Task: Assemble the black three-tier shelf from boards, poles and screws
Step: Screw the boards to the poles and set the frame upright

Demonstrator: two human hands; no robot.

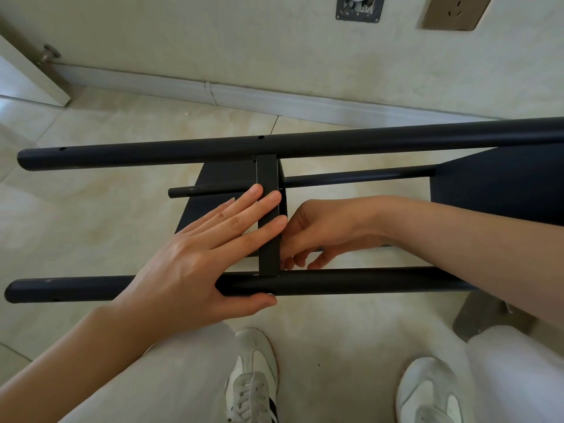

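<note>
Left hand (195,254) flat on board (268,215) — between poles (335,141)

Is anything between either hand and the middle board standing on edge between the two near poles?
Nothing visible. The left hand lies flat with straight fingers on the middle board, thumb under the near pole. The right hand touches the board's other face; its fingertips are partly hidden.

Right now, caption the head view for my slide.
Left hand presses the middle board against the near pole while the right hand works beside it.
</note>
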